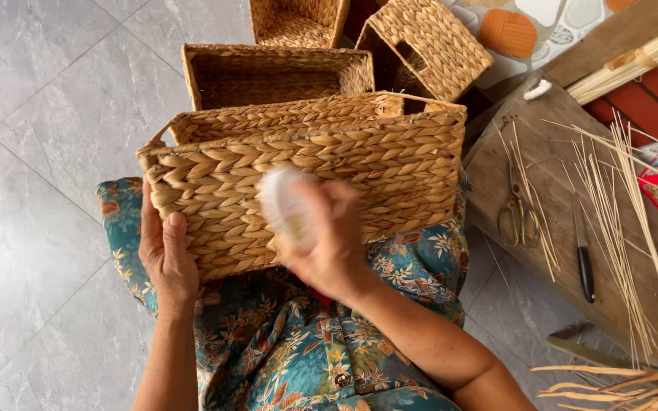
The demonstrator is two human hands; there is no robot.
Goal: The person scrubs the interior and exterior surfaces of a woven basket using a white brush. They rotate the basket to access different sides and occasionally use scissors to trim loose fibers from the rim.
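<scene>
Woven basket (pixel 321 175) on my lap; my left hand (pixel 165 255) grips its corner, right hand (pixel 329 240) presses a blurred white brush (pixel 287 205) vs. its front.

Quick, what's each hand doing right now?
Left hand: gripping the end of the woven basket on the lap.
Right hand: closed around a blurred white round object, pressed against the basket's side.
</scene>
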